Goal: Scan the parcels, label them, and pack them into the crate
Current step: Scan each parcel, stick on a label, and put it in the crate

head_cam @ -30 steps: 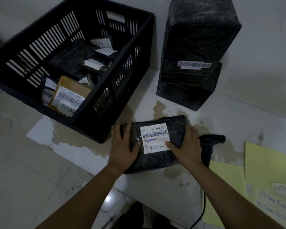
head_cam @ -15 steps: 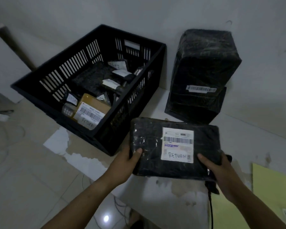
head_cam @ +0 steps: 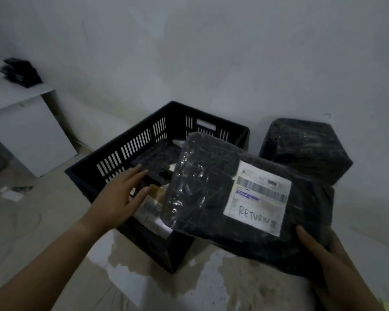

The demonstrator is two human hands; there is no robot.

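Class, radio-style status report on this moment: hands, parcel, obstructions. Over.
Left hand open, over crate. Right hand grips RETURNS parcel, tilted above crate's near corner. Packed parcels lie underneath.

left hand (head_cam: 121, 198) off parcel (head_cam: 202, 189), parcel lifted toward crate (head_cam: 142, 140)

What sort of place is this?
Likely a parcel packing or returns corner: a black-wrapped parcel bearing a barcode label marked RETURNS, a black slotted crate holding more labelled parcels, another wrapped bundle against the wall.

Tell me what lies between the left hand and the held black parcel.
Head view: a brown labelled parcel lying inside the crate shows in that gap.
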